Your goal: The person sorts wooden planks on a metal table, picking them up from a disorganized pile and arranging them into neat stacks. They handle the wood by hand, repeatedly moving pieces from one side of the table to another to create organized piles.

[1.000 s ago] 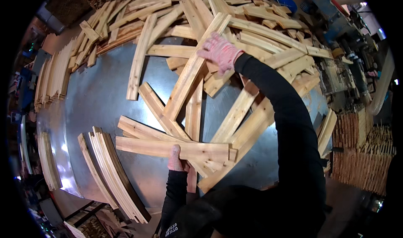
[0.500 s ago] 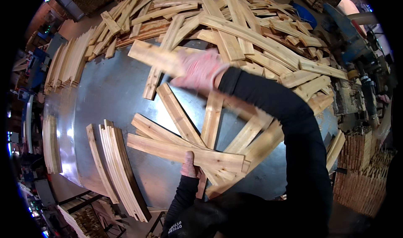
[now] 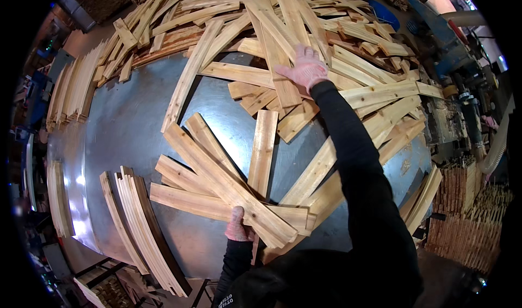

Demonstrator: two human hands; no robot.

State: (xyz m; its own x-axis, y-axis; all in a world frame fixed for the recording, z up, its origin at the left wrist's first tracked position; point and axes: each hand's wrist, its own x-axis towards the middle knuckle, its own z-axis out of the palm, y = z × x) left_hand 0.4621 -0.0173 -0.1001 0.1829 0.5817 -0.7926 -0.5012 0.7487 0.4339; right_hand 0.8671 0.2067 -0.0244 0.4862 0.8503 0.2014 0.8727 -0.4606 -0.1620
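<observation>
My left hand (image 3: 238, 227), gloved, grips the near edge of a wooden board (image 3: 187, 200), thumb on top and fingers hidden beneath. Across that board lies another wooden plank (image 3: 228, 182), slanting from upper left to lower right. More planks fan out under the two, among them an upright one (image 3: 262, 153). Farther off, my right hand (image 3: 307, 69) rests with fingers spread on boards at the near side of a large heap. Beneath its thumb side a long board (image 3: 283, 85) points toward me.
The metal table (image 3: 125, 123) carries a loose heap of planks (image 3: 217, 6) along its far side. Neat stacks of strips stand at the left edge (image 3: 60, 199) and near left (image 3: 144, 226). Machinery (image 3: 440, 41) stands at the far right, with stacked wood (image 3: 459, 215) below.
My right hand has let go of the board it was swinging across and reached away to the heap. A plank now lies slantwise over the boards by my left hand, which stays gripping.
</observation>
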